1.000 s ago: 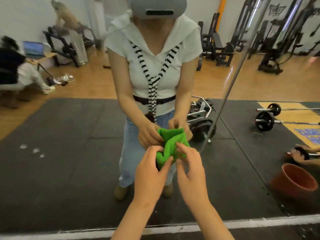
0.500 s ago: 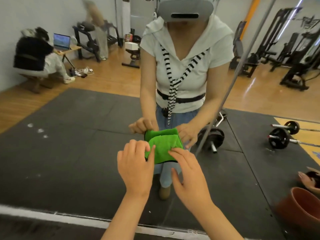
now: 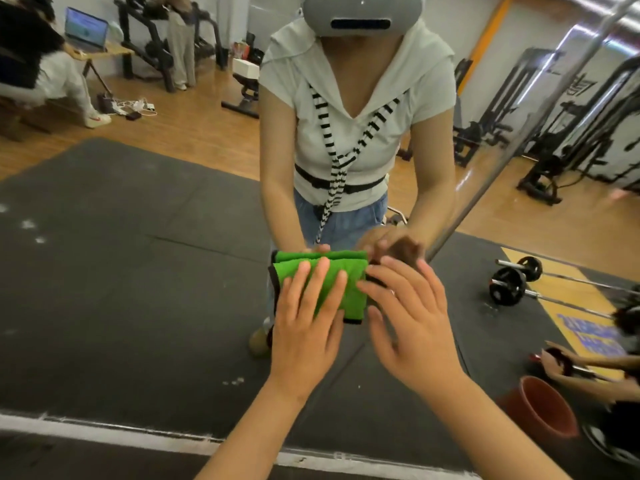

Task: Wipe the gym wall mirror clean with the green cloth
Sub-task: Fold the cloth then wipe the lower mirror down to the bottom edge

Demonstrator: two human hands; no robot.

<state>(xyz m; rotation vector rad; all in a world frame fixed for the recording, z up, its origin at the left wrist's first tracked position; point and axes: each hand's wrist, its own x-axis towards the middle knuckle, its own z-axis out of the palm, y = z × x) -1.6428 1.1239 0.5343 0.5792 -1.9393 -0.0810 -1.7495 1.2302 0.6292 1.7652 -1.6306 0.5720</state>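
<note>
The wall mirror (image 3: pixel 138 271) fills the view and reflects me and the gym behind me. A folded green cloth (image 3: pixel 348 273) with a dark hem lies flat against the glass at about waist height. My left hand (image 3: pixel 304 327) is spread flat over the cloth's left and middle part and presses it onto the mirror. Just right of it is my right hand (image 3: pixel 412 327), fingers apart, its fingertips at the cloth's right edge. It is slightly blurred.
A white strip (image 3: pixel 104 434) marks the mirror's bottom edge. A slanted seam (image 3: pixel 485 174) divides two mirror panels right of the cloth. At lower right are a terracotta pot (image 3: pixel 540 407), another person's hand (image 3: pixel 561 362) and a barbell (image 3: pixel 512 285). Small white specks (image 3: pixel 31 225) dot the glass at left.
The bunched cloth has been unfolded into a flat pad and laid on the glass. My left hand has moved on top of it, and my right hand has slid off to its right edge.
</note>
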